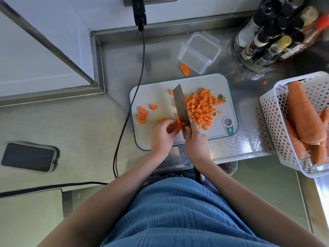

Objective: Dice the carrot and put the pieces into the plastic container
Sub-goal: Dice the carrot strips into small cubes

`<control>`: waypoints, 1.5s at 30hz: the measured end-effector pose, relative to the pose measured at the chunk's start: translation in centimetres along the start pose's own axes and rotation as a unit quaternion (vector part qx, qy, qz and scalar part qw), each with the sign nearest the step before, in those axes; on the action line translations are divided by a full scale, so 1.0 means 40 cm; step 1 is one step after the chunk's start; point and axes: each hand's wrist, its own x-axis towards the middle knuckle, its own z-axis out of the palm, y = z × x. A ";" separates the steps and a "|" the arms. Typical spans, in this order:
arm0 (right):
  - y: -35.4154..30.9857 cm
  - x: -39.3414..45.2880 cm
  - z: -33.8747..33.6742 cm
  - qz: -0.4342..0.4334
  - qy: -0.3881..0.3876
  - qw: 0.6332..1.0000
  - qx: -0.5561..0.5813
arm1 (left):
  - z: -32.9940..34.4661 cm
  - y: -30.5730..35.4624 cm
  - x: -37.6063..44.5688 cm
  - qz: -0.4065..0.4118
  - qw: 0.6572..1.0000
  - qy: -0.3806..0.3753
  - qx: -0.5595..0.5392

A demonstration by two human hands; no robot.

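Steel cleaver (180, 106) gripped in right hand (195, 138), left hand (162, 134) pinching orange carrot slice (178, 124).

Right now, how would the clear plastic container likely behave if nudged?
The plastic container looks empty and thin-walled, so it is probably light. On the smooth steel counter it would likely slide rather than tip, given its broad, low shape.

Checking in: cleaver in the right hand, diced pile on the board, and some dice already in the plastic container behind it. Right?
Not quite: the head view shows the plastic container holding nothing yet. The cleaver is in the right hand, and the diced pile lies on the board.
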 end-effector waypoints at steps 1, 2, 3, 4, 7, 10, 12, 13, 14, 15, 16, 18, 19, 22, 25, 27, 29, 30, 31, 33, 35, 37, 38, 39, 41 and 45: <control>0.000 0.000 -0.001 -0.004 0.002 1.000 0.007 | 0.001 -0.003 0.002 -0.001 1.000 0.004 0.001; 0.001 0.000 -0.002 -0.009 0.006 1.000 0.015 | 0.002 -0.004 0.004 -0.003 1.000 0.008 0.003; 0.002 -0.001 -0.005 -0.015 0.012 1.000 0.021 | 0.003 -0.004 0.005 -0.004 1.000 0.010 0.005; 0.005 0.000 -0.008 -0.019 0.020 0.999 0.025 | 0.004 -0.002 0.006 -0.003 1.000 0.010 0.008; 0.015 0.004 -0.015 -0.011 0.039 0.999 0.022 | 0.007 0.003 0.009 0.002 1.000 0.006 0.018; 0.024 0.013 -0.019 -0.009 0.037 0.999 0.010 | 0.011 0.008 0.016 -0.014 0.999 0.003 0.043; 0.024 0.017 -0.020 -0.015 0.026 1.000 -0.004 | 0.013 0.013 0.021 -0.028 0.998 0.002 0.050; 0.023 0.017 -0.020 -0.019 0.021 1.000 -0.011 | 0.014 0.013 0.023 -0.030 0.998 0.001 0.049; 0.024 0.016 -0.018 -0.023 0.017 0.999 -0.018 | 0.014 0.014 0.024 -0.031 0.998 0.001 0.048; 0.024 0.015 -0.018 -0.028 0.014 0.999 -0.027 | 0.015 0.011 0.025 -0.033 0.998 0.001 0.048; 0.025 0.014 -0.016 -0.031 0.012 0.999 -0.034 | 0.015 0.008 0.025 -0.032 0.998 0.001 0.052; 0.025 0.015 -0.015 -0.030 0.011 0.999 -0.038 | 0.014 0.000 0.021 -0.011 0.997 -0.003 0.080; 0.026 0.015 -0.015 -0.027 0.009 0.999 -0.035 | 0.013 -0.004 0.017 0.010 0.995 -0.011 0.101; 0.027 0.020 -0.018 -0.025 0.005 0.999 -0.030 | 0.012 -0.013 0.000 0.092 0.980 -0.040 0.172; 0.024 0.019 -0.017 -0.032 0.003 0.998 -0.049 | 0.004 -0.012 -0.001 0.136 0.970 -0.020 0.198; 0.027 0.015 -0.017 -0.038 0.006 0.998 -0.059 | 0.000 -0.014 0.006 0.152 0.966 -0.010 0.208; 0.032 0.012 -0.020 -0.043 0.022 0.998 -0.047 | -0.004 -0.020 0.008 0.165 0.961 -0.012 0.220; 0.034 0.013 -0.023 -0.046 0.031 0.998 -0.038 | -0.007 -0.022 0.007 0.165 0.962 -0.009 0.216; 0.034 0.013 -0.027 -0.046 0.038 0.998 -0.028 | -0.010 -0.023 0.005 0.161 0.965 -0.002 0.206; 0.035 0.020 -0.035 -0.045 0.043 0.998 -0.009 | -0.012 -0.019 0.007 0.158 0.970 0.019 0.186; 0.038 0.028 -0.042 -0.046 0.035 0.998 -0.008 | -0.010 -0.006 0.020 0.159 0.971 0.029 0.175; 0.041 0.030 -0.046 -0.046 0.028 0.998 -0.009 | -0.004 0.009 0.038 0.159 0.970 0.017 0.185; 0.043 0.030 -0.048 -0.046 0.028 0.999 -0.009 | 0.000 0.013 0.046 0.160 0.967 0.011 0.198; 0.046 0.028 -0.050 -0.044 0.027 0.999 -0.009 | 0.005 0.014 0.052 0.161 0.964 0.007 0.212; 0.050 0.027 -0.053 -0.037 0.030 0.999 -0.014 | 0.009 0.014 0.059 0.162 0.960 0.005 0.227; 0.054 0.027 -0.058 -0.025 0.039 0.999 -0.012 | 0.010 0.015 0.064 0.164 0.963 -0.017 0.212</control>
